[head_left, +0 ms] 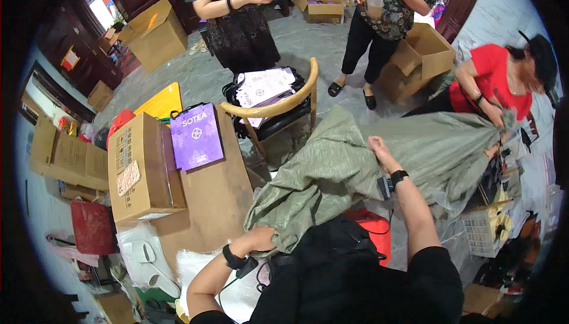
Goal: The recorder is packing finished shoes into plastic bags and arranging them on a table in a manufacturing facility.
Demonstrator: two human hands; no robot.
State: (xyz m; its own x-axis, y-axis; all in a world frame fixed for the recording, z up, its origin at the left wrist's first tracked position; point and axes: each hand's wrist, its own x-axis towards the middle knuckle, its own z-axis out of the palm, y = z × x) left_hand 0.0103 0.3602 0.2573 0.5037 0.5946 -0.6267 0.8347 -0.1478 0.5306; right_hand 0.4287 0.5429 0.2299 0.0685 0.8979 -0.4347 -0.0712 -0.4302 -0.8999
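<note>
A large grey-green woven sack [355, 158] is stretched across the middle of the view. My left hand [258, 239] grips the sack's near lower corner, close to my body. My right hand [379, 148] is clamped on a fold of the sack higher up, with the arm stretched forward. Both wrists carry black bands. A person in a red top [495, 78] at the right holds the sack's far end with both hands.
A wooden table [216, 199] at my left carries a cardboard box [142, 170] and a purple paper bag [195, 136]. Behind it stands a wooden chair [278, 108] with printed bags on it. Two people stand at the back among open cartons [424, 51]. A white crate [483, 232] sits at the right.
</note>
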